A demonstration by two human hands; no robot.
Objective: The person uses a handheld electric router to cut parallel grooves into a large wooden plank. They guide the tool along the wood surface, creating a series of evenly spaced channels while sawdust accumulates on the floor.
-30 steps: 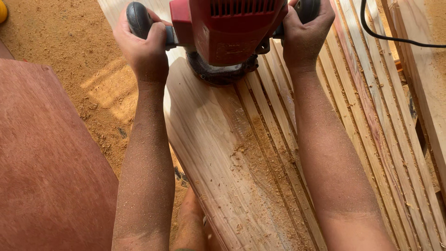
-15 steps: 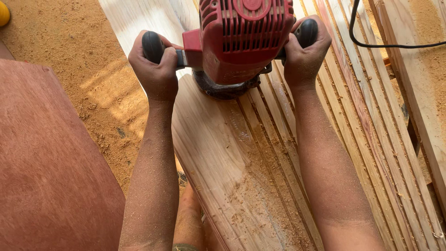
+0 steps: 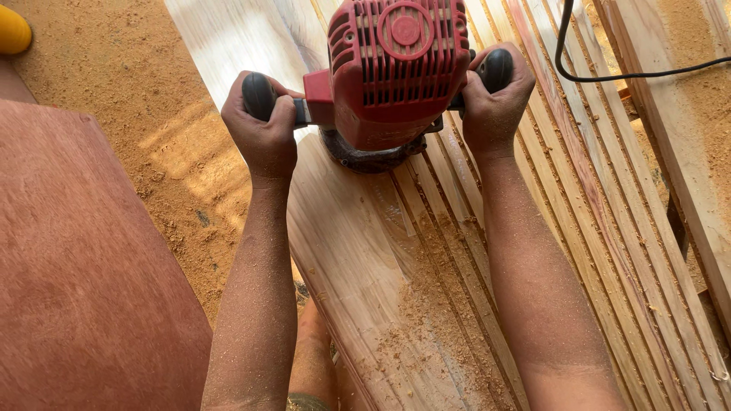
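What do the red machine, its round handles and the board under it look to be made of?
The red machine looks like moulded plastic, matte with vent slots on top; its dark base seems metal. The round handles, gripped by the left hand and right hand, look like black plastic or rubber. The board is pale bare wood: visible grain, cut grooves, sawdust.

Both forearms stretched forward, roughly parallel, dusted all over with fine sawdust. Left hand (image 3: 263,129) curled tight in a full fist grip, knuckles up, wrist straight. Right hand (image 3: 495,99) clamped the same way, slightly further forward, thumb wrapped under.
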